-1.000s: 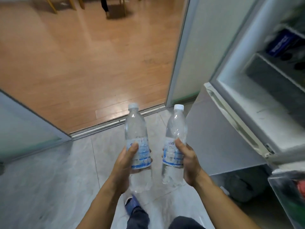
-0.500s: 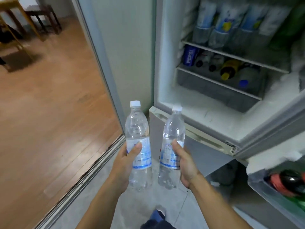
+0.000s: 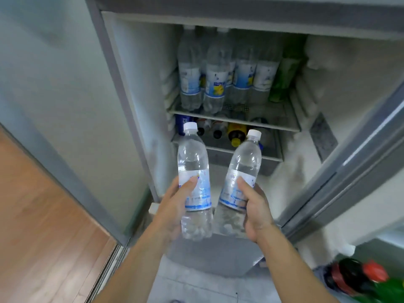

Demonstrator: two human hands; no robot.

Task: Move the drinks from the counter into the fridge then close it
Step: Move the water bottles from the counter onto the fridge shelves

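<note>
My left hand (image 3: 175,206) grips a clear water bottle (image 3: 192,162) with a white cap and blue label, held upright. My right hand (image 3: 255,213) grips a second water bottle (image 3: 243,169) of the same kind, tilted slightly right. Both bottles hover in front of the open fridge (image 3: 135,88). Its upper shelf (image 3: 275,119) carries several standing water bottles (image 3: 215,84) and a green bottle (image 3: 282,79). Below it several bottles lie in a drawer (image 3: 271,155).
The open fridge door (image 3: 360,182) stands at the right, and its lower bin holds dark bottles with red caps (image 3: 358,278). A grey wall panel (image 3: 54,84) and wooden floor (image 3: 39,226) lie to the left. The closed lower compartment (image 3: 209,254) sits under my hands.
My view has swung right and up to face the fridge interior squarely. Both hands with their bottles have come closer to the open compartment.
</note>
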